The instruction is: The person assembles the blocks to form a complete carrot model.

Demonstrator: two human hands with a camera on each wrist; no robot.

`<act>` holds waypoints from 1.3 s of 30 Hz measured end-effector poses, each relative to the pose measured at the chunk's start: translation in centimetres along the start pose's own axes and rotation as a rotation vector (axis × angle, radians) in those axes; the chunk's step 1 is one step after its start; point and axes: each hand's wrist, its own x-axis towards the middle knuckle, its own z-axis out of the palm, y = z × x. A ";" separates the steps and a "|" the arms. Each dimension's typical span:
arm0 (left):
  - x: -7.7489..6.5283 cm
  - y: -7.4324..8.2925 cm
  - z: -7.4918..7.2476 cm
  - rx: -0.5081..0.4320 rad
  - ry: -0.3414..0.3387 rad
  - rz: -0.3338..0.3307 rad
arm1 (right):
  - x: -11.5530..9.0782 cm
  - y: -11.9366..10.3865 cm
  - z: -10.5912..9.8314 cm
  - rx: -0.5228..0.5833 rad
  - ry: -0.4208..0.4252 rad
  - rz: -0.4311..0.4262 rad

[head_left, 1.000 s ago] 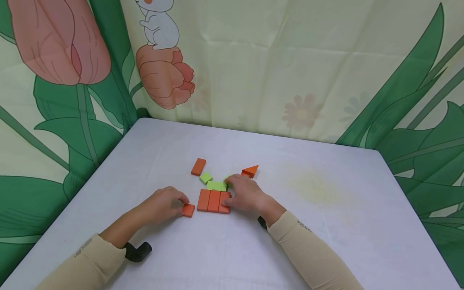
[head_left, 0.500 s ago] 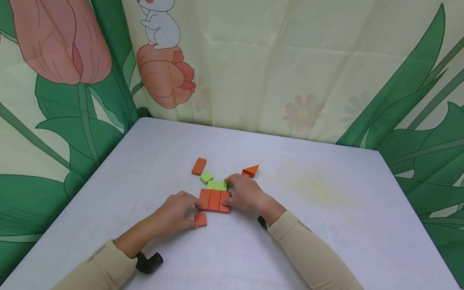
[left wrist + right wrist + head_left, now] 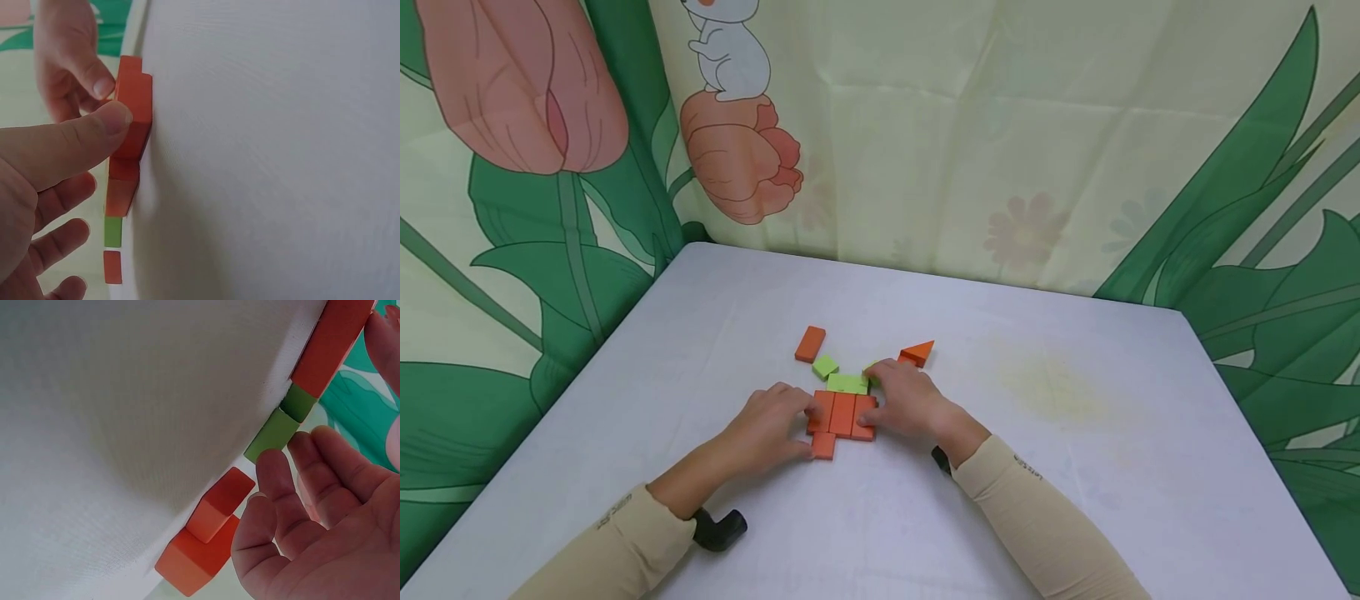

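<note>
Small orange block, seemingly being aligned against orange row, lower centre of the frame; with left hand and right hand fingers spread; probably needs light nudging.

white-covered table | leafy backdrop behind | printed rabbit atop orange flower

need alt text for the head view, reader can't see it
The left hand touches a small orange square set against a row of three orange blocks on a white table; the right hand touches the row's right end. Green blocks lie just beyond, with a floral backdrop behind.
</note>
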 end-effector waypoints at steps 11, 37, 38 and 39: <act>0.3 -0.3 -0.1 0.016 -0.007 0.023 | 0.0 0.0 0.0 -0.002 0.001 -0.012; 2.1 -0.3 0.0 -0.033 -0.086 0.051 | -0.2 0.1 -0.2 0.014 0.003 -0.031; 2.1 -0.1 0.0 -0.035 -0.096 0.043 | -0.2 0.1 -0.2 0.015 0.003 -0.034; 2.1 0.0 0.0 -0.039 -0.102 0.039 | -0.2 0.1 -0.2 0.014 0.004 -0.033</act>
